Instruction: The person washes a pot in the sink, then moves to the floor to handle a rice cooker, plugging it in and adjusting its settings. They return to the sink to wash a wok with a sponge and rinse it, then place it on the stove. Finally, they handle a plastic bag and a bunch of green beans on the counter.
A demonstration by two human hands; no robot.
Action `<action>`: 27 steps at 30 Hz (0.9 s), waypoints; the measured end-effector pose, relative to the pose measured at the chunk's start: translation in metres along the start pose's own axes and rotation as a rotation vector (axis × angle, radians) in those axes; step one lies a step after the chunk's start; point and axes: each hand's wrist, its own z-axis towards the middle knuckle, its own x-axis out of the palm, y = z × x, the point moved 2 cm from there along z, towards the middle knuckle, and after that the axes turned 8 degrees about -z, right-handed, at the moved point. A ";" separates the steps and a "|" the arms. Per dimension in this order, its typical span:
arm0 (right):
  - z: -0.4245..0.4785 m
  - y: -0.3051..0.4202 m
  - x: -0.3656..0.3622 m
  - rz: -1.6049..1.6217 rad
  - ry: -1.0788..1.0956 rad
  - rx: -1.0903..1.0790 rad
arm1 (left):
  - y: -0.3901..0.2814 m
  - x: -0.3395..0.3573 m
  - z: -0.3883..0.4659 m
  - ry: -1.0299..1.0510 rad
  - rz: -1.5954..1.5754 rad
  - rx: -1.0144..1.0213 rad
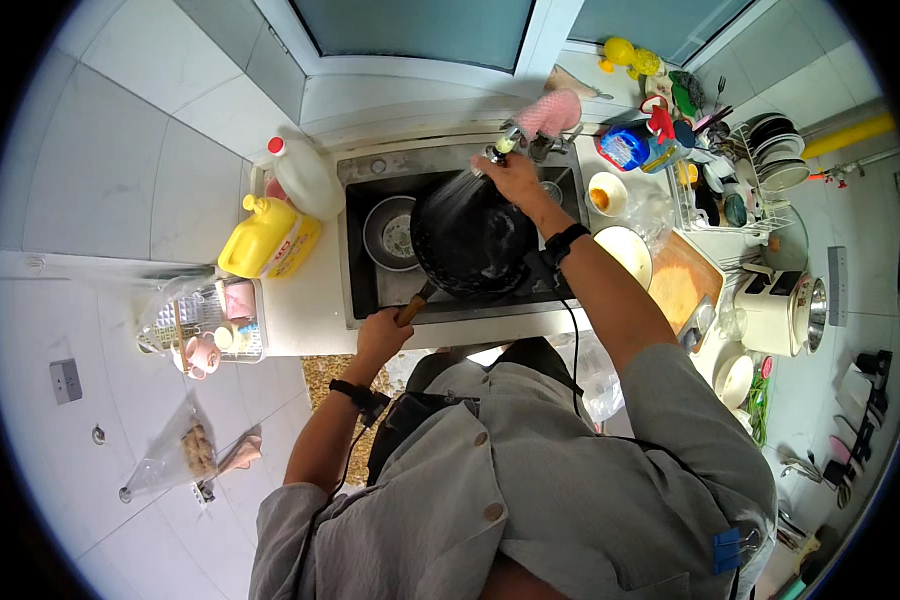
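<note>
A black wok [476, 240] is held over the dark sink [360, 296], its wooden handle [411, 309] gripped by my left hand [381, 337] at the sink's front edge. My right hand [514, 180] holds the faucet's spray head [501, 154] above the wok, and water sprays from it into the left part of the wok. A pink cloth [549, 112] covers part of the faucet behind. In the sink, left of the wok, lies a round metal pan [391, 232]. A small strainer or similar round item [551, 192] is partly hidden behind my right forearm.
On the left counter stand a yellow jug [270, 238] and a white plastic jug [306, 176]. Right of the sink are a bowl with orange contents [607, 193], a pale bowl [624, 253], a wooden cutting board [679, 281], a blue bottle [624, 147] and a dish rack [727, 217].
</note>
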 end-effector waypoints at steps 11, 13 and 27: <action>-0.011 -0.011 -0.013 0.166 0.131 -0.146 | -0.028 0.030 0.015 -0.027 0.020 0.003; -0.018 -0.009 -0.022 0.183 0.154 -0.152 | -0.032 0.033 0.017 -0.053 0.052 0.011; -0.029 -0.005 -0.027 0.237 0.190 -0.038 | -0.025 0.026 0.033 -0.181 0.234 0.054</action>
